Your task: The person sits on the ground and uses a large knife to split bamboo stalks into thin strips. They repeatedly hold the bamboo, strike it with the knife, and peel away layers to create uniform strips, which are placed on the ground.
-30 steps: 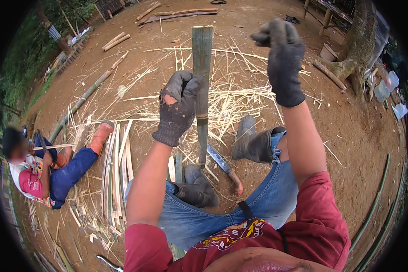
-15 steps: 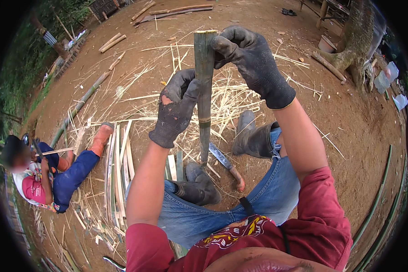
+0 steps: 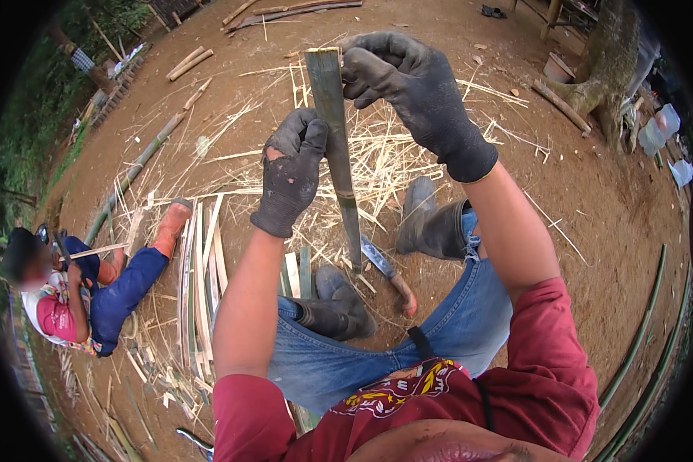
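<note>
Upright in front of me, tilted slightly, is a split bamboo strip (image 3: 329, 100), green-grey, wide at the top and narrowing downward. My left hand (image 3: 291, 171), in a worn dark glove with a hole, is closed on its left side, thumb against the face. My right hand (image 3: 408, 88), in a matching glove, has bent fingers at the upper right edge of the strip; how firmly they grip is hard to see. Below, a machete (image 3: 375, 258) with a brown wooden handle lies on the ground between my boots.
Bamboo shavings (image 3: 393, 162) cover the dirt beyond my boots. Split slats (image 3: 200, 285) lie at my left, near a seated person (image 3: 92, 292) holding a blade and a strip. A long bamboo pole (image 3: 142, 162) lies farther left. A tree trunk (image 3: 610, 73) stands at the far right.
The bamboo strip's top has swung left and its lower end right, so it leans more. My left hand has shifted left and slightly up; my right thumb no longer overlaps the strip's face.
</note>
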The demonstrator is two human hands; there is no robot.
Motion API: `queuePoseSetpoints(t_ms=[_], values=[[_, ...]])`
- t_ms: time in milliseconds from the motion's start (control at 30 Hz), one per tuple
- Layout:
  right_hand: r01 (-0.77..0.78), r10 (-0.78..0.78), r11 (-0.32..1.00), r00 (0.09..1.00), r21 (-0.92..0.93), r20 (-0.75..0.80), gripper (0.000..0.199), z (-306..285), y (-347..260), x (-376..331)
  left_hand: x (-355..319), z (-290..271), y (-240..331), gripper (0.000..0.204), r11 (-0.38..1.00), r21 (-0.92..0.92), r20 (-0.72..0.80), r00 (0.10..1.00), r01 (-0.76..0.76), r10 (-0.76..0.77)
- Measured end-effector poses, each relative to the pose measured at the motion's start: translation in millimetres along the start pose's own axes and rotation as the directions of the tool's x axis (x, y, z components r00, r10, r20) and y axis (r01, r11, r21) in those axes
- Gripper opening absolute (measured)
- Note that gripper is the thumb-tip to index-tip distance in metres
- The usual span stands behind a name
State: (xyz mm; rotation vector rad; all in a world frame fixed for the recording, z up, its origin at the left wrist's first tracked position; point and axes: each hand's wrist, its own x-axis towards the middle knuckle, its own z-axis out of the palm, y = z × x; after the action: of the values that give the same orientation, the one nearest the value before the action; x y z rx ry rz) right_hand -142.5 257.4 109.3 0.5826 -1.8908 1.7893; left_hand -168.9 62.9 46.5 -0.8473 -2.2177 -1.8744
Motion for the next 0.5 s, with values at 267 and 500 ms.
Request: queuePoseSetpoints(t_ms=[267, 500], values=[[-0.192, 0.179, 0.978, 0.973, -0.082, -0.143, 0.02, 10.9, -10.7, -0.9, 0.8, -0.2, -1.1, 0.028, 0.997, 0.071, 0.06, 0.998, -0.002, -0.002], [-0.228, 0.247, 0.961, 0.961, 0.155, -0.123, 0.018, 0.2, 9.4, 1.1, 4.0, 0.3, -1.8, 0.032, 0.997, 0.074, 0.048, 0.999, 0.006, -0.01]])
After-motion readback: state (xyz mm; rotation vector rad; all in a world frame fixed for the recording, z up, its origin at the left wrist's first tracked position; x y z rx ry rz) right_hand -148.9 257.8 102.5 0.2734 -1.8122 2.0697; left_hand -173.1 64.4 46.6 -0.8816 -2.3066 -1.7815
